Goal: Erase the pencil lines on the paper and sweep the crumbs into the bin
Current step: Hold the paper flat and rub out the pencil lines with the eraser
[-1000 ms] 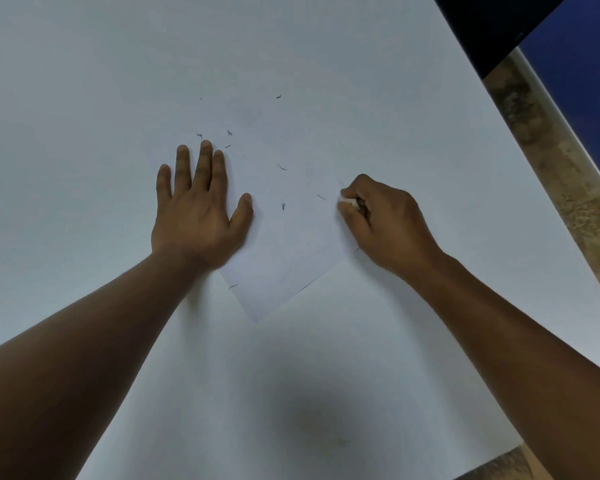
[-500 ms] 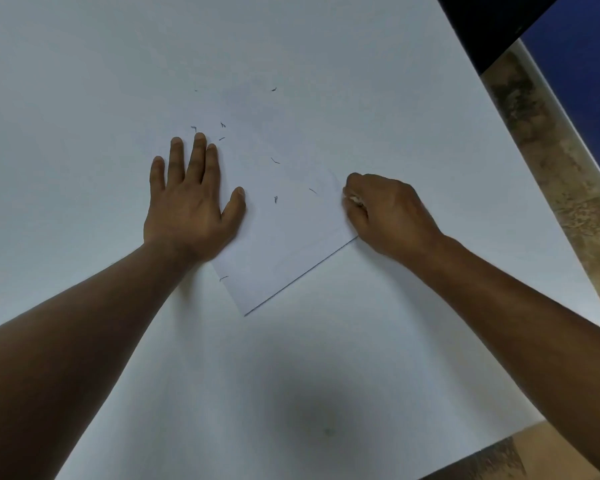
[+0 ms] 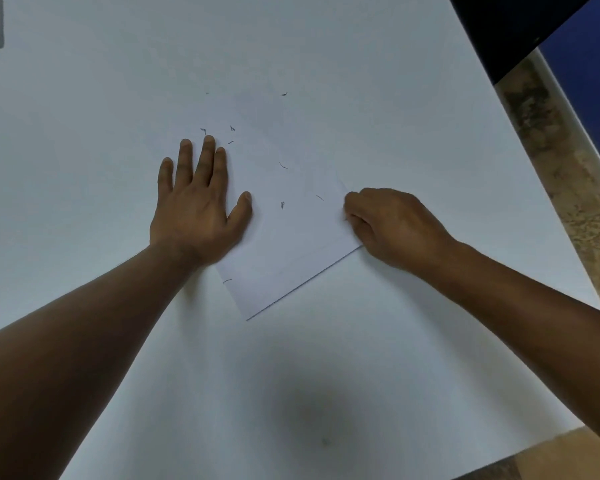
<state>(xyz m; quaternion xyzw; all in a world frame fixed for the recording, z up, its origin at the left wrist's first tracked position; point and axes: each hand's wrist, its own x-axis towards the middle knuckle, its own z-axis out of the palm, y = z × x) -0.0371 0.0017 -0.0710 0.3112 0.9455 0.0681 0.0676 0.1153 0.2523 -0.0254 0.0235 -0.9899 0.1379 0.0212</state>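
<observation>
The left hand lies flat, fingers straight, pressing the paper's left edge. The right hand, fingers curled, presses its right edge; any held object is hidden. Dark crumbs lie between both hands.

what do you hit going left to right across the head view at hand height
bare white table → left hand pressed flat on the paper's left edge → open stretch of paper with dark eraser crumbs → right hand, fingers curled at the paper's right edge → more table → mottled floor
</observation>
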